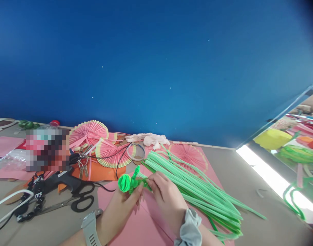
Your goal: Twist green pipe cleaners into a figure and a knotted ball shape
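A bright green pipe-cleaner piece (133, 181), with a round ball at its left end and a short stem sticking up, is held between both hands near the centre bottom. My left hand (122, 205), with a grey watch on the wrist, pinches it from below. My right hand (167, 194), with a grey scrunchie at the wrist, closes its fingers on the right end of the same piece. Beside and behind my right hand lies a big bundle of light green pipe cleaners (199, 191) on pink paper (138, 227).
Pink paper fans (115, 154) lie behind the hands. On the left are black scissors (81, 202), a black glue gun (66, 181), keys (83, 164), a plastic bottle (14, 158) and black beads (38, 191). A blue panel (156, 68) rises behind the table (225, 164).
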Tool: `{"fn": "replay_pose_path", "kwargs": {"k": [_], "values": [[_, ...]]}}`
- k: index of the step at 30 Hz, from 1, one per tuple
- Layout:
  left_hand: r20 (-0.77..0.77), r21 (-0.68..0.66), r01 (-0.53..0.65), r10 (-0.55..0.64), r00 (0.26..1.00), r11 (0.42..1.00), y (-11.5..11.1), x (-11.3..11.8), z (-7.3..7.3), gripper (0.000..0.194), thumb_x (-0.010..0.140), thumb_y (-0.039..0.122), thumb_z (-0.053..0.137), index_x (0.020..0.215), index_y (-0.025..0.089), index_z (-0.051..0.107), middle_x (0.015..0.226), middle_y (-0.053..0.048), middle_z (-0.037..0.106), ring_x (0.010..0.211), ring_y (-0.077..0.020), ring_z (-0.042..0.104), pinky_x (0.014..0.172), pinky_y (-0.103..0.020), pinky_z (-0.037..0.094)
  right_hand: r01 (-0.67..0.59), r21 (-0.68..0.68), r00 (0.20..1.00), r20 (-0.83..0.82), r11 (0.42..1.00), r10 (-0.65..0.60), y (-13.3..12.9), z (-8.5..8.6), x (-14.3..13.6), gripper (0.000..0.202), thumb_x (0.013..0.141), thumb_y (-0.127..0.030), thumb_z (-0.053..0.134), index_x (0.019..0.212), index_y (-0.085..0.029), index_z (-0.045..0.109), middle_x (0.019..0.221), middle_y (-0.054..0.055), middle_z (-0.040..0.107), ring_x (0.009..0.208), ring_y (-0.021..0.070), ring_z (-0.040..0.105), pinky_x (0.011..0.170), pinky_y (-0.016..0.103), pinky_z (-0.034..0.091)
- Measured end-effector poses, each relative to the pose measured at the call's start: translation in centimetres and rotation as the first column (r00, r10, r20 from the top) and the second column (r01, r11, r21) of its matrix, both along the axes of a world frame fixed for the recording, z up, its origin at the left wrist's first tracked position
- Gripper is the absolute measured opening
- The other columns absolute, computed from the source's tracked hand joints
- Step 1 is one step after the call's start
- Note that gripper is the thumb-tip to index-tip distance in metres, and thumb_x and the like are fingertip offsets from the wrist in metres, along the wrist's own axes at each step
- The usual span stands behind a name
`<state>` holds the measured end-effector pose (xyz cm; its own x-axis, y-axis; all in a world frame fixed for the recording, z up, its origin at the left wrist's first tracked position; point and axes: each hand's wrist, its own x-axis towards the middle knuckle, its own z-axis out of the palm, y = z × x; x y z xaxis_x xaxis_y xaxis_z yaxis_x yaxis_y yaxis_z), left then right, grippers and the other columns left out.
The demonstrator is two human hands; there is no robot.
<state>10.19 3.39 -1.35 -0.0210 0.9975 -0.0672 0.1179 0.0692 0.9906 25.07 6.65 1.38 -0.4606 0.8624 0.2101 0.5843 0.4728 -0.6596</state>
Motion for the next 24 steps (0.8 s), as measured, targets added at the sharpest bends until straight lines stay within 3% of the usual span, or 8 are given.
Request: {"fn": "replay_pose_path", "kwargs": {"k": [4, 7, 18, 24], "values": [[0.062, -0.014, 0.044, -0.043, 0.997, 0.999, -0.3, 0.1, 0.2, 0.024, 0.085, 0.037, 0.045, 0.067, 0.021, 0.045, 0.059, 0.004, 0.045, 0.056, -0.0121, 0.042, 0.058, -0.023, 0.04, -0.038, -0.269, 0.988, -0.153, 0.962, -0.004, 0.7, 0.2, -0.2, 0.031, 0.091, -0.033, 0.036, 0.065, -0.018, 0.044, 0.057, -0.005, 0.037, 0.053, 0.01, 0.036, 0.052, 0.022, 0.031], [0.045, -0.007, 0.061, -0.061, 0.997, 0.998, -0.4, 0.2, 0.2, 0.027, 0.085, 0.037, 0.045, 0.064, 0.021, 0.043, 0.057, 0.004, 0.044, 0.055, -0.0119, 0.041, 0.058, -0.024, 0.039, -0.057, -0.358, 0.98, -0.199, 0.932, -0.017, 0.9, 0.0, -0.3, 0.033, 0.09, -0.035, 0.037, 0.061, -0.018, 0.04, 0.056, -0.006, 0.031, 0.052, 0.0094, 0.031, 0.049, 0.022, 0.028], [0.034, -0.014, 0.05, -0.05, 0.998, 0.999, 0.0, 0.1, 0.7, 0.022, 0.083, 0.035, 0.049, 0.067, 0.02, 0.048, 0.064, 0.002, 0.048, 0.063, -0.0129, 0.045, 0.066, -0.025, 0.041, 0.02, -0.242, 0.991, -0.121, 0.97, -0.05, 0.2, 0.7, -0.2, 0.022, 0.086, -0.026, 0.042, 0.067, -0.018, 0.048, 0.058, -0.004, 0.043, 0.053, 0.0101, 0.036, 0.052, 0.023, 0.029], [0.087, 0.013, -0.006, 0.005, 0.996, 1.0, -0.3, 0.3, 1.5, 0.021, 0.078, 0.034, 0.054, 0.062, 0.022, 0.051, 0.056, 0.003, 0.051, 0.055, -0.0133, 0.048, 0.06, -0.025, 0.045, 0.003, -0.336, 0.969, -0.232, 0.942, -0.086, 0.6, 0.4, -0.2, 0.034, 0.089, -0.035, 0.038, 0.059, -0.018, 0.041, 0.056, -0.006, 0.033, 0.053, 0.009, 0.033, 0.05, 0.021, 0.029]]}}
